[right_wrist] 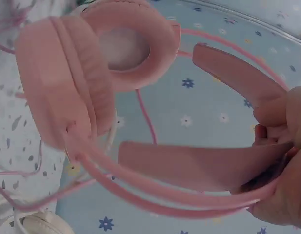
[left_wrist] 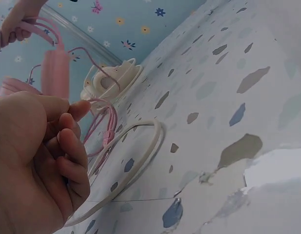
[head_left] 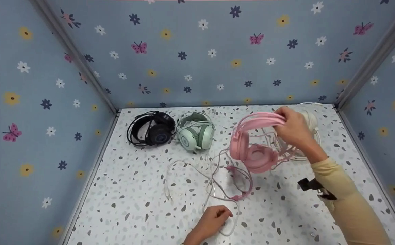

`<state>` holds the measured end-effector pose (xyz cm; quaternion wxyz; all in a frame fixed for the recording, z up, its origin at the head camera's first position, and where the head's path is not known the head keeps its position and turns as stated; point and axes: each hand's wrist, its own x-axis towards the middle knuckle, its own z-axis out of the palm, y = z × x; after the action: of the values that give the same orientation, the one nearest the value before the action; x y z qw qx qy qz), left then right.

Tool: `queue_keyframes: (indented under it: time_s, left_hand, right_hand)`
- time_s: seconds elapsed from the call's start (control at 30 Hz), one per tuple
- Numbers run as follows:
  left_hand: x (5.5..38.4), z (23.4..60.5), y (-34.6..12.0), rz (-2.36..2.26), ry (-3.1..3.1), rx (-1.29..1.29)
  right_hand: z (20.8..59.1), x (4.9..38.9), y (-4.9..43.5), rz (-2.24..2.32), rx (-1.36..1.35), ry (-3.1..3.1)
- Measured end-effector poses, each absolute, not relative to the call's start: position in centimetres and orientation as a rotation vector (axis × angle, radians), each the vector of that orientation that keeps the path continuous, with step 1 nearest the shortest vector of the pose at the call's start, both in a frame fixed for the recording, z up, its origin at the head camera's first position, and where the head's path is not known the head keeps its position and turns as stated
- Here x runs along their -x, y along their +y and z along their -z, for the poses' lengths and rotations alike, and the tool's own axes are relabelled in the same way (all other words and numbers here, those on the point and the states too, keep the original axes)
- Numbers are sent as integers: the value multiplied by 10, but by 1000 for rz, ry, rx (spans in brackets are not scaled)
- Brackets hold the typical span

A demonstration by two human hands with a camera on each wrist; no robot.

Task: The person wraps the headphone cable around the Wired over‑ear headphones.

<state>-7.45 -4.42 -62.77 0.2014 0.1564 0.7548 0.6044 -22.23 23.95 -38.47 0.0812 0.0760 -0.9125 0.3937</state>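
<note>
My right hand (head_left: 292, 127) grips the headband of a pair of pink headphones (head_left: 258, 156), raised over the right part of the table. In the right wrist view the ear cups (right_wrist: 67, 83) hang away from the fingers, and the padded band runs into the grip. A pink cable (head_left: 248, 187) trails from them onto the tabletop. Near the front, my left hand (head_left: 212, 219) rests low with loosely curled fingers, beside a white cable (head_left: 235, 217). In the left wrist view its thumb lies against the index finger, with nothing showing between them.
Black headphones (head_left: 160, 134) and mint green headphones (head_left: 195, 134) lie at the back left. White headphones (left_wrist: 104, 83) sit at the back right, partly behind my right hand in the head view. A loose white cable (head_left: 168, 173) crosses the speckled table (head_left: 129, 204). Flowered walls (head_left: 211, 75) enclose it.
</note>
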Motion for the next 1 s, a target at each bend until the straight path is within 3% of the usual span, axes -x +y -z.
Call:
queue_keyframes:
  time_s: [0.1,0.23,0.47,0.77,1.0]
  left_hand:
    - [74,629,-46,-1682,2117,-415]
    - [75,627,-56,-1693,2132,-387]
    - [99,588,-68,-1829,2381,-460]
    - [116,479,-38,-2169,2547,-678]
    - [132,479,-17,-2290,2365,-759]
  right_hand:
    - [363,213,253,-1783,-109,-2550]
    - [345,192,261,-2270,-205,-2134]
    - [317,159,255,-2273,-345,-1785]
    - [300,144,248,-2364,-327,-1680]
    - [313,144,246,-2544,-419,-1485]
